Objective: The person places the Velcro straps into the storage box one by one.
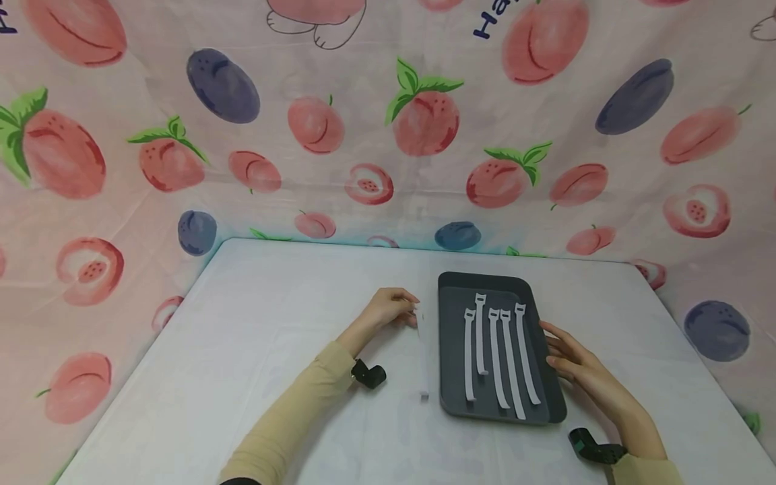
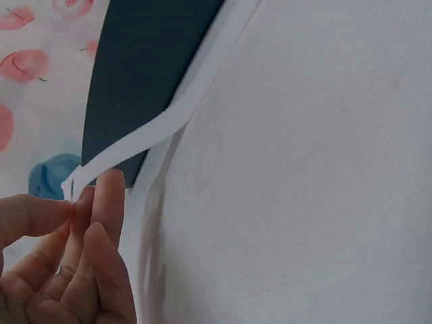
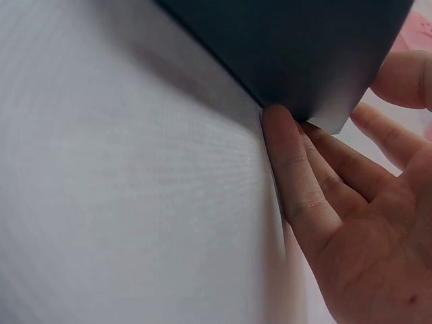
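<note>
My left hand (image 1: 391,308) pinches the slotted end of a white hook-and-loop cable tie (image 2: 145,135) between thumb and fingertips. The strip runs off toward the front, beside the dark grey tray (image 1: 451,401) and left of it. Inside the tray, several more white cable ties (image 1: 495,357) lie side by side, slotted ends toward the back. My right hand (image 1: 585,374) is at the tray's right side. Its fingers are mostly straight, with fingertips (image 3: 280,125) against the tray's lower edge and outer wall.
A white cloth covers the table (image 1: 242,323). Behind it and along both sides hangs a fruit-print curtain (image 1: 364,135). Small black cameras sit at my left wrist (image 1: 368,374) and right wrist (image 1: 594,446).
</note>
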{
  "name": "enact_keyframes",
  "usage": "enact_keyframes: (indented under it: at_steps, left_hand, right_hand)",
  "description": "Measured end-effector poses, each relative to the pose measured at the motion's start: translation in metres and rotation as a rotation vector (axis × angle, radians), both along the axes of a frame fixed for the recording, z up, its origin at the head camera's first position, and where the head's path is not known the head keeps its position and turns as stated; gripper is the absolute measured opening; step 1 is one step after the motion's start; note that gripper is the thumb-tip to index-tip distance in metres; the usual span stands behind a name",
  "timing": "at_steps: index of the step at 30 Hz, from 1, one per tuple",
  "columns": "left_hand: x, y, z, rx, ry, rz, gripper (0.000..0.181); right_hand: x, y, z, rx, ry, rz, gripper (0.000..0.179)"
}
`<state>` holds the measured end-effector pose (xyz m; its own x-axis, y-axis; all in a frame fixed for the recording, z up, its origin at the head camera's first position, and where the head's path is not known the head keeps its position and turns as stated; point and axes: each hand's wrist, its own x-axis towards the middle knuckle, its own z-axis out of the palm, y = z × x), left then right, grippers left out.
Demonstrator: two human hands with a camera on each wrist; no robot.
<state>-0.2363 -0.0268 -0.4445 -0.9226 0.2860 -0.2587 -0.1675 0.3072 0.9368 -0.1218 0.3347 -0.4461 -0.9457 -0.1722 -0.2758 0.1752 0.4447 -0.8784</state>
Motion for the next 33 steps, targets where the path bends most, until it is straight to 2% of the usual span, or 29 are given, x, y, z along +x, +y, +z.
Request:
enact_keyframes:
  at_steps: [20, 29, 33]
  left_hand:
    - [0.018, -0.012, 0.016, 0.096, 0.051, 0.013, 0.025]
    - [0.03, -0.016, 0.033, 0.094, 0.054, -0.001, 0.026]
    - [0.03, -0.017, 0.033, 0.099, 0.056, 0.0, 0.025]
  right_hand:
    - [0.0, 0.001, -0.001, 0.011, 0.019, 0.013, 0.069]
    - [0.001, 0.002, -0.001, 0.018, 0.033, 0.022, 0.068]
    - [0.0, 0.002, -0.001, 0.025, 0.039, 0.027, 0.068]
